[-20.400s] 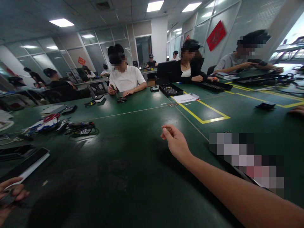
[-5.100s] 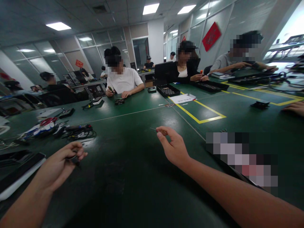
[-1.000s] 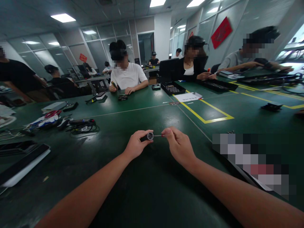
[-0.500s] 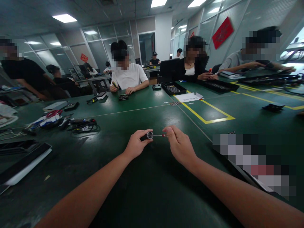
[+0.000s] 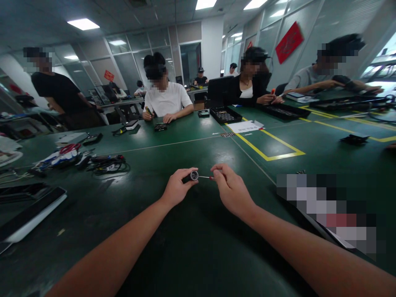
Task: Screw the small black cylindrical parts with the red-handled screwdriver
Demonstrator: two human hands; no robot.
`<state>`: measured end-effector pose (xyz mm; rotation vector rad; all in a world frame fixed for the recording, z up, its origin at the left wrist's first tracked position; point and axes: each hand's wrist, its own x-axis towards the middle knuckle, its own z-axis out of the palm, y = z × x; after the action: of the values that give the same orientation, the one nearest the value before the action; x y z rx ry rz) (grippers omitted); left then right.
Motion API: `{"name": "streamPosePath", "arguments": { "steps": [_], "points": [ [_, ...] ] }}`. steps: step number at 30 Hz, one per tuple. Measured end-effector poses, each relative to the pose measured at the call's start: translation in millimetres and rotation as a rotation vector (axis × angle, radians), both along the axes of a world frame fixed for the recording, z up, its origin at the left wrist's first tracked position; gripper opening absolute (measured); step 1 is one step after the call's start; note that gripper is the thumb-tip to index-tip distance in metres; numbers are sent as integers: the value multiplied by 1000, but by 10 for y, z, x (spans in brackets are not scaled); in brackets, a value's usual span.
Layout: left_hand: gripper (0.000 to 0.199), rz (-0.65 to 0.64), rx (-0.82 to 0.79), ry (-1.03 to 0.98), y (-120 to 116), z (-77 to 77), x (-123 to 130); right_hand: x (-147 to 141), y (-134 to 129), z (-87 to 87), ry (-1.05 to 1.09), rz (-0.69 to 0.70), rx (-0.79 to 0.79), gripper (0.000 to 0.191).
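My left hand is closed round a small black cylinder with a silvery ring at its round end, which faces me. Its exact kind does not show. In my right hand the fingers are pinched on a screwdriver with a thin metal shaft and a bit of red handle showing; the rest of the handle is hidden by the fingers. The shaft lies almost level and its tip meets the right side of the cylinder. Both hands are held over the green tabletop.
Bundled cables lie to the left, near a black-and-white device. A partly blurred flat object is on the right. Beyond are a black parts tray, a paper sheet and yellow tape. Several people sit across the table.
My right hand's fingers have shifted slightly round the screwdriver handle. The left hand keeps its hold on the cylinder. A standing person at the far left has moved to the right.
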<state>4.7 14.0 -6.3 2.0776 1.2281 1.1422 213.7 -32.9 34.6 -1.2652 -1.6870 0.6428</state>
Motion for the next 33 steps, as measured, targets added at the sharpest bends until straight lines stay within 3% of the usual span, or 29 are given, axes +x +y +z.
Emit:
{"name": "streamPosePath", "arguments": {
  "steps": [5,10,13,16,18,24,33],
  "points": [
    [44,28,9,36,-5,-1,-6,-9,12,-77,109,-19,66,16],
    [42,0,87,131,-47,50,23,-32,47,-96,266,-41,98,22],
    [37,3,158,225,-55,89,39,-46,125,-122,481,-102,-44,27],
    [35,55,179,269,-37,104,38,-44,225,-169,833,-173,-293,26],
    [38,84,161,246,-21,94,30,-39,262,-193,909,-220,-315,23],
    [40,71,133,230,-24,67,15,-54,225,-220,704,-141,-147,25],
    [38,52,112,247,-46,85,26,-48,225,-214,588,-91,-132,29]
  ]
}}
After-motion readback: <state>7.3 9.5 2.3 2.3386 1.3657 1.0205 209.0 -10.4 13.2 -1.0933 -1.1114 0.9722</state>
